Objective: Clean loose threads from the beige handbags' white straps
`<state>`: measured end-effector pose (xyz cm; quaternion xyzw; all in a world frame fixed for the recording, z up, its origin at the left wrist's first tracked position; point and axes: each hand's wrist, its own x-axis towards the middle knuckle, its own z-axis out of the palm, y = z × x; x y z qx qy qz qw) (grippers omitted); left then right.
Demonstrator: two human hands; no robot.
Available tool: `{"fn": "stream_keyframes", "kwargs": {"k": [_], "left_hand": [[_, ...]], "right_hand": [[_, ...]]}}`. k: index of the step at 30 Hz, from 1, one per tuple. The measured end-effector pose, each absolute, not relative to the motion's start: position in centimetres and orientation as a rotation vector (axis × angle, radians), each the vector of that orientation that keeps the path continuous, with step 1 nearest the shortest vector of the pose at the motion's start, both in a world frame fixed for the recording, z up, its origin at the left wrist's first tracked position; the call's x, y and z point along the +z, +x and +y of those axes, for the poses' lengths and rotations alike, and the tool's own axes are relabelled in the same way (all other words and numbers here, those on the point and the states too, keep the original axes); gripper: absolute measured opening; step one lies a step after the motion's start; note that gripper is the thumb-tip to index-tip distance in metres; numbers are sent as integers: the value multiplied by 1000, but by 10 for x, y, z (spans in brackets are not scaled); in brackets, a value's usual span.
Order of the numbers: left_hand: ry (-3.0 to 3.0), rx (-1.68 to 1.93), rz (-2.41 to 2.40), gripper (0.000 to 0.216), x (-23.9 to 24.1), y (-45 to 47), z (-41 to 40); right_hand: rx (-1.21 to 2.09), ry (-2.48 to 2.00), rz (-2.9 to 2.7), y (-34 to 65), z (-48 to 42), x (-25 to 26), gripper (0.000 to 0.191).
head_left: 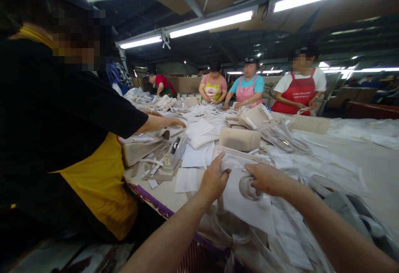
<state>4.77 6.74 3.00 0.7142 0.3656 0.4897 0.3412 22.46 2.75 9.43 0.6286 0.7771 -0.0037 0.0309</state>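
Observation:
In front of me lies a pale, flat bag (232,155) with white wrapping or sheet material over it. My left hand (215,178) grips its left upper edge, thumb on top and the other fingers partly hidden. On the white surface rests a coiled beige strap (248,188). My right hand (264,178) pinches the coil's upper right side, fingertips curled in. Just beyond the flat bag stands a beige padded piece, perhaps another bag (240,140).
A tape dispenser (174,154) stands left; a grey one (355,215) sits right. White sheets (201,134) and beige bags (255,117) cover the table. A co-worker in a yellow apron (102,190) reaches in from the left. Several people work across the table.

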Motion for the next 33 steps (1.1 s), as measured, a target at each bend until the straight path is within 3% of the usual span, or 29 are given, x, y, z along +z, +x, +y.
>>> {"fn": "stream_keyframes", "kwargs": {"k": [4,8,12,16,24,30,33], "left_hand": [[1988,1156,854,33,36,39,70],[1665,947,854,18,31,34,75],[1522,799,712,31,30,31,72],[1181,606,507,35,31,28,62],[1023,678,438,37,26,31,53],[1208,721,442,42,21,36,48],[1334,682,403,49,18,35,52]], "right_hand": [[-368,2003,2756,232,22,90,57],[-1108,2191,2947,243,22,86,32],[-1804,2434,2764,247,31,77,32],[-2248,2845,2301,245,48,63,29],[-2965,2719,1671,221,54,46,36],[-3326,2313,1534,197,37,44,45],[-3351,2394,1627,188,36,53,47]]}}
